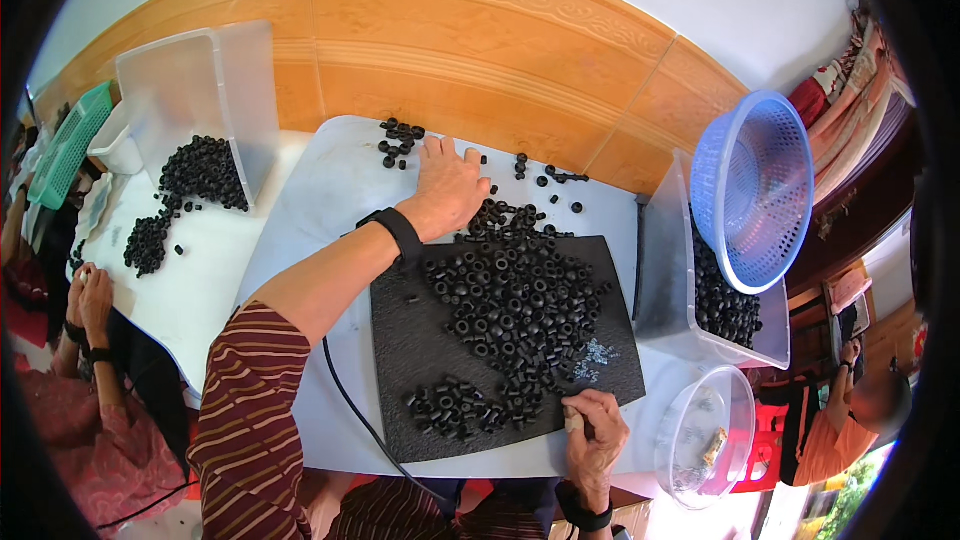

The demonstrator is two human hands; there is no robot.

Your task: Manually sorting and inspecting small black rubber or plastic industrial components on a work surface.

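My left hand (450, 188) reaches across to the table's far side, palm down with fingers stretched out, beside loose small black rings (402, 137). What lies under its fingers is hidden. By the near right corner of a black textured mat (395, 365), my right hand (596, 432) has its fingers curled against the thumb; whatever they hold cannot be made out. A large heap of short black ring-shaped parts (520, 305) covers the mat's middle and spills past its far edge. Nearer me lies a smaller heap of the parts (455, 408). Blue specks (596, 360) dot the mat's right side.
At right, a see-through bin (665, 285) holds more black parts under a blue colander (752, 190). A round see-through tub (690, 455) sits below it. A tipped bin (255, 90) spills parts at left, near another person's hands (92, 300). A cable (350, 410) crosses the table.
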